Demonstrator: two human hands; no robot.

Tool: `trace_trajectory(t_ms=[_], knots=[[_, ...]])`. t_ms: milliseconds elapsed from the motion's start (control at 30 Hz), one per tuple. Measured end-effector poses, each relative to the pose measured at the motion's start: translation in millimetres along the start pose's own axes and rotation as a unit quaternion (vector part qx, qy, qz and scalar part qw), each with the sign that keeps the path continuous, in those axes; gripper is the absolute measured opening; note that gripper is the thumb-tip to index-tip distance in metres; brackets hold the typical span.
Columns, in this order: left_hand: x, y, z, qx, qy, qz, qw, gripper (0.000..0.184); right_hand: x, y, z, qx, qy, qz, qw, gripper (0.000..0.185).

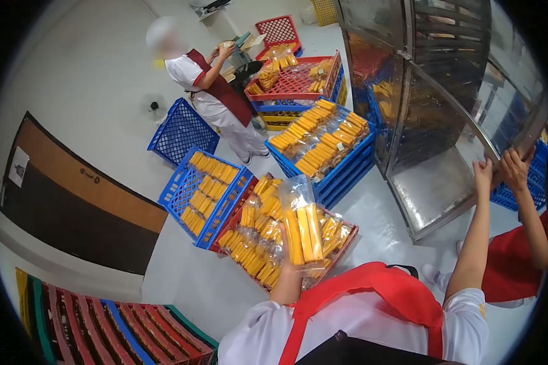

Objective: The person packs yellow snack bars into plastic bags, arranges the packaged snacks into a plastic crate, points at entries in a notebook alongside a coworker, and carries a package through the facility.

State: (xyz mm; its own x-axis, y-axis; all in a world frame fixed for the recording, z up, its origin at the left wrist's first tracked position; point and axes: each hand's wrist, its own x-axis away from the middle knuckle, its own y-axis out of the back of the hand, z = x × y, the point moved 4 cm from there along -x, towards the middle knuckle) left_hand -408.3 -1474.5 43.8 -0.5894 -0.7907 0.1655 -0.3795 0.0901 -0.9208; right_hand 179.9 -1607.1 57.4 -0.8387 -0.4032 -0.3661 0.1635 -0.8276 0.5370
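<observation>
My left hand (288, 267) is closed round a clear plastic bag of yellow sticks (304, 234), partly hidden behind it. This bag is held up over a red crate (346, 243) full of similar bags of yellow sticks (259, 258). On the right, my right hand (482, 173) is raised with its fingers closed at the edge of a metal frame (490, 149). Close beside it, another person's hand (515, 169) also rests on that frame.
Blue crates of bagged sticks (323, 143) stand stacked ahead, with another blue crate (207, 194) to the left. A co-worker (210, 91) handles something small near a red crate (298, 76). Several coloured crates (112, 322) line the lower left.
</observation>
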Motion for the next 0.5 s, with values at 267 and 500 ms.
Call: trace_trajectory(t_ms=[267,500], knots=[[4,13,-5,-0.02,-0.009,-0.024,0.999,0.081,2,51,-61,-0.078,-0.033,-0.017,0.996,0.051],[3,13,2,-0.053,-0.014,-0.063,0.996,0.08,19,119,-111,-0.066,-0.056,-0.083,0.993,0.056]])
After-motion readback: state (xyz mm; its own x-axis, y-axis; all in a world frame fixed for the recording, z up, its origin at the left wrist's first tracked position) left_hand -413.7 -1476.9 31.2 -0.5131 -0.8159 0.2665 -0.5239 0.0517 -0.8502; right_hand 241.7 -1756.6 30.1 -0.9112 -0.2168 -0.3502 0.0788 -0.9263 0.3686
